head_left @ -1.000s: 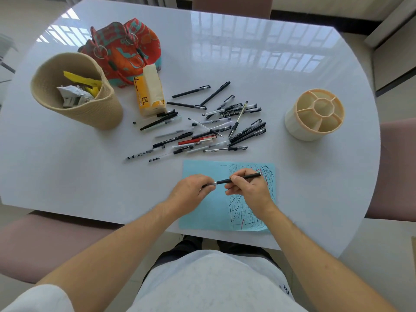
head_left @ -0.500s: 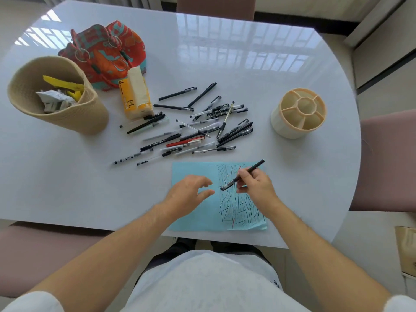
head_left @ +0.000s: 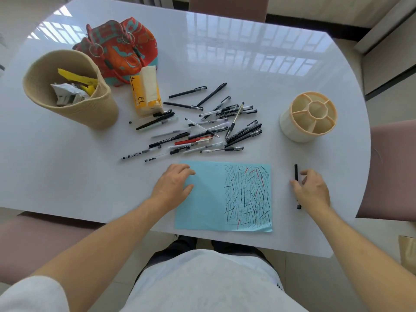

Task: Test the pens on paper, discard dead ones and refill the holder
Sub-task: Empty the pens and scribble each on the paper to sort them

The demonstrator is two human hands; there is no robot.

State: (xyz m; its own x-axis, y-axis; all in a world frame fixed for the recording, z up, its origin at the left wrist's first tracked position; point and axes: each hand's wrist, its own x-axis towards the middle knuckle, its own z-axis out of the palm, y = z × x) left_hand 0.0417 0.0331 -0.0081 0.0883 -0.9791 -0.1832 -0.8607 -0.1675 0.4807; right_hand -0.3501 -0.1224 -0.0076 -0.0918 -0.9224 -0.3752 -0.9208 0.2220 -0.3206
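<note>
A black pen (head_left: pixel 296 173) lies lengthwise on the table right of the blue paper (head_left: pixel 209 199). My right hand (head_left: pixel 311 190) sits over the pen's middle, thumb on one side and curled fingers on the other, pinching it. The pen's lower tip shows below the hand. My left hand (head_left: pixel 173 185) rests flat on the paper's left edge with relaxed fingers. The paper's right half is covered in black and red scribbles. A pile of several pens (head_left: pixel 202 129) lies beyond the paper. The cream pen holder (head_left: pixel 290 124) stands empty at the right.
A woven beige basket (head_left: pixel 96 111) with crumpled paper and yellow scraps stands at the left. Behind it sit a red patterned bag (head_left: pixel 126 48) and a yellow tissue pack (head_left: pixel 146 93). Pink chairs ring the white table (head_left: pixel 247 52).
My right hand carried the black pen from above the paper down to the table at the paper's right. My left hand let go of the pen and settled on the paper's left edge.
</note>
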